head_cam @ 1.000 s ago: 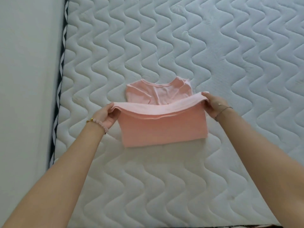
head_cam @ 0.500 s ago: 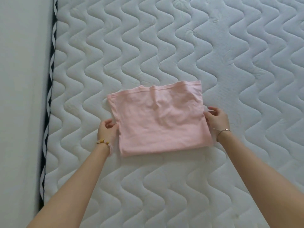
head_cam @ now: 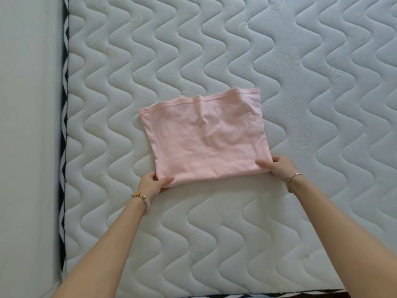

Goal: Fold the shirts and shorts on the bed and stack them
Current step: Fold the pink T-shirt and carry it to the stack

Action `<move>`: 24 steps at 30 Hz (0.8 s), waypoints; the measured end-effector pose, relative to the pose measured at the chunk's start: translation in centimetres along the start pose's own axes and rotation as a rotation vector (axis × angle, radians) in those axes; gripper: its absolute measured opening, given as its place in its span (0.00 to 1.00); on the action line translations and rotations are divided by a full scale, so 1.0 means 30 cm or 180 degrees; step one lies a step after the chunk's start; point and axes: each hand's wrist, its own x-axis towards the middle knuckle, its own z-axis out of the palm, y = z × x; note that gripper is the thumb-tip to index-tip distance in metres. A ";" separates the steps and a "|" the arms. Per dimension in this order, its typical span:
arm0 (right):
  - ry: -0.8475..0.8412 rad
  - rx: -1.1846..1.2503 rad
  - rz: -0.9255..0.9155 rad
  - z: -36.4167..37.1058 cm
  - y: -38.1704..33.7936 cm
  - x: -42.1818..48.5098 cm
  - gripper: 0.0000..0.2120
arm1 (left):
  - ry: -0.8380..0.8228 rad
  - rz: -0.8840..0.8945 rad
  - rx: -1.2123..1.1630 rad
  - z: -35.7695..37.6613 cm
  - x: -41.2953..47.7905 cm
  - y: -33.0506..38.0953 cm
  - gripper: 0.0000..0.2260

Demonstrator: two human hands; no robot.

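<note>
Lying flat on quilted mattress (head_cam: 236, 237): folded pink shirt (head_cam: 204, 138). Left hand (head_cam: 153, 183) pinches near-left corner, thumb on top. Right hand (head_cam: 278, 167) pinches near-right corner, thumb on top. Shirt stretches away beyond both hands.

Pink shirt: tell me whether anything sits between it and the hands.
Nothing visible does. The left hand grips the near-left corner of the folded pink shirt, the right hand its near-right corner, directly on the cloth. No stack is in view on the mattress.
</note>
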 end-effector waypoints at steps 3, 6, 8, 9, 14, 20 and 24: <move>-0.0080 0.0060 0.0065 -0.009 0.013 -0.033 0.06 | 0.0136 0.0047 -0.0077 0.010 -0.037 -0.041 0.15; -0.0054 0.0416 0.0265 -0.007 0.115 -0.093 0.10 | 0.0170 -0.0043 -0.0047 0.009 -0.084 -0.119 0.15; -0.0029 0.0461 0.0483 0.004 0.212 -0.147 0.13 | 0.0176 -0.0096 -0.0021 0.009 -0.129 -0.177 0.15; -0.0038 0.0448 0.0560 0.008 0.258 -0.178 0.14 | 0.0148 -0.0121 -0.0012 0.008 -0.155 -0.204 0.14; -0.0138 0.0357 0.0753 0.014 0.418 -0.317 0.15 | -0.0047 -0.0289 0.0331 0.001 -0.289 -0.339 0.16; 0.0350 0.0296 0.0622 0.072 0.542 -0.406 0.13 | -0.0189 -0.0251 0.0344 -0.003 -0.352 -0.422 0.16; 0.1005 0.0689 0.0457 0.140 0.543 -0.467 0.24 | -0.0124 -0.0099 0.0069 -0.033 -0.294 -0.366 0.13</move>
